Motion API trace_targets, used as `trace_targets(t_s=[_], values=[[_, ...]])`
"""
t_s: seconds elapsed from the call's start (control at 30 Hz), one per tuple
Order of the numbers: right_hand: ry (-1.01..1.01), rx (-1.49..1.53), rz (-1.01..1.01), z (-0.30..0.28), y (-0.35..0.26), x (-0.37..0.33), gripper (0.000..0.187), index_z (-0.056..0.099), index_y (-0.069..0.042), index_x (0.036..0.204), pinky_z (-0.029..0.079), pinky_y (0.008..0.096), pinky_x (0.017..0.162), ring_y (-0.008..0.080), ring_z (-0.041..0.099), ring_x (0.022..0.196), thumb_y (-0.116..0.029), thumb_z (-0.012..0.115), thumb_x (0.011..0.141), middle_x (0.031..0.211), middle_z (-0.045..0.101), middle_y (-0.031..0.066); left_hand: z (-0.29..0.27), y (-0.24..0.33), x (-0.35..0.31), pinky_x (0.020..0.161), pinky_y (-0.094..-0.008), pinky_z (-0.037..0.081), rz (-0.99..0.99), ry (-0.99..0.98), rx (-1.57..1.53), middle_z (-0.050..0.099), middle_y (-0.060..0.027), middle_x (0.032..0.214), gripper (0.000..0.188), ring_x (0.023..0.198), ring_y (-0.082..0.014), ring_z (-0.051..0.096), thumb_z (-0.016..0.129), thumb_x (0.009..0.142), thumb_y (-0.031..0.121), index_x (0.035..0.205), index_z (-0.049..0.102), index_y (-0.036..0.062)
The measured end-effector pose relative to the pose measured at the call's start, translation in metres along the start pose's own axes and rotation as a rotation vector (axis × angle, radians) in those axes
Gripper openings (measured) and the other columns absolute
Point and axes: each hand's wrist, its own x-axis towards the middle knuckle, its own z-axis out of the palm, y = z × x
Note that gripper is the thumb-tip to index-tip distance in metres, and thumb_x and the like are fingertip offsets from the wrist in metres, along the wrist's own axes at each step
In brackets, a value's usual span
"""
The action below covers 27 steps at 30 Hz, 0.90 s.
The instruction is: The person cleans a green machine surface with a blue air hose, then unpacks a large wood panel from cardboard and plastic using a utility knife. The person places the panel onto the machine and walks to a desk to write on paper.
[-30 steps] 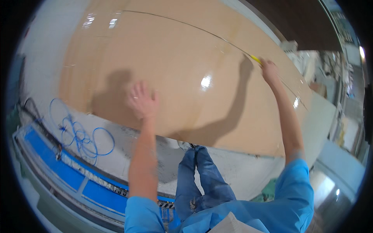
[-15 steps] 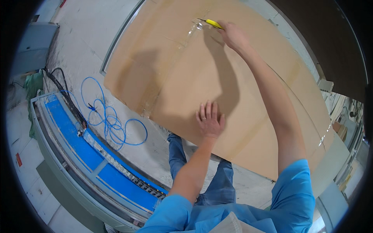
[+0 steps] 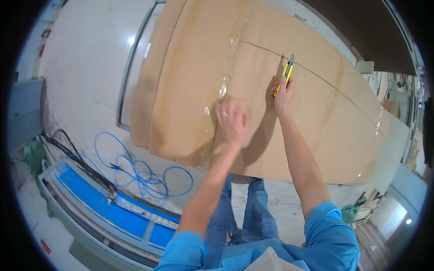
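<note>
Grips knife [image 3: 288,67] in closed fingers of right hand [image 3: 284,93]; half-curls left hand [image 3: 233,118] by tape [image 3: 223,87], cannot tell whether holding. Judge cardboard [image 3: 312,115] partly slit, with tape remaining.

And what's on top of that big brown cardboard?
Shiny clear tape runs across the big brown cardboard. The blurred, bare left hand covers one patch, so anything there can't be seen.

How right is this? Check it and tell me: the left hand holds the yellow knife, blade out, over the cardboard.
The hand is wrong: the head view shows the right hand holding the yellow knife, its blade out, over the cardboard. The rest is correct.
</note>
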Motion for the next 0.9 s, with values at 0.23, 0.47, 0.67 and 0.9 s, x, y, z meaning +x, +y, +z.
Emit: trace_targets(t_s=[0.23, 0.47, 0.67, 0.9], values=[[0.103, -0.14, 0.04, 0.01, -0.002, 0.002, 0.027, 0.053, 0.0, 0.109, 0.048, 0.0259, 0.043, 0.0102, 0.056, 0.05, -0.027, 0.053, 0.104, 0.069, 0.058, 0.0043, -0.028, -0.055, 0.154, 0.114, -0.0667, 0.019, 0.056, -0.281, 0.369, 0.034, -0.0163, 0.152, 0.08, 0.144, -0.0436, 0.026, 0.074, 0.079, 0.028, 0.147, 0.036, 0.0115], [0.086, -0.228, -0.096, 0.008, -0.007, -0.002, 0.028, 0.054, -0.001, 0.109, 0.046, 0.0278, 0.045, 0.0113, 0.056, 0.049, -0.028, 0.053, 0.103, 0.068, 0.058, 0.0034, -0.02, -0.036, 0.19, 0.116, -0.0631, 0.02, 0.492, -0.321, 0.6, 0.044, -0.0102, 0.147, 0.056, 0.141, -0.0372, 0.035, 0.069, 0.08, 0.018, 0.133, 0.052, 0.0125], [0.072, -0.266, -0.046, 0.006, 0.0, -0.001, 0.031, 0.057, -0.001, 0.104, 0.046, 0.0323, 0.05, 0.0148, 0.059, 0.051, -0.032, 0.053, 0.102, 0.068, 0.059, 0.0053, -0.046, -0.043, 0.201, 0.115, -0.0444, 0.032, 1.049, -0.817, 0.772, 0.071, -0.0045, 0.095, 0.016, 0.109, -0.025, 0.061, 0.062, 0.076, 0.005, 0.082, 0.075, 0.0137], [0.063, -0.166, 0.141, 0.005, -0.003, 0.006, 0.031, 0.062, -0.01, 0.122, 0.055, 0.0473, 0.07, 0.0284, 0.069, 0.073, -0.022, 0.061, 0.094, 0.078, 0.07, 0.0113, -0.071, -0.03, 0.133, 0.094, -0.0389, 0.048, 0.993, -1.575, 0.693, 0.073, -0.0117, 0.082, 0.035, 0.083, -0.0277, 0.069, 0.063, 0.076, 0.045, 0.078, 0.077, 0.0119]])
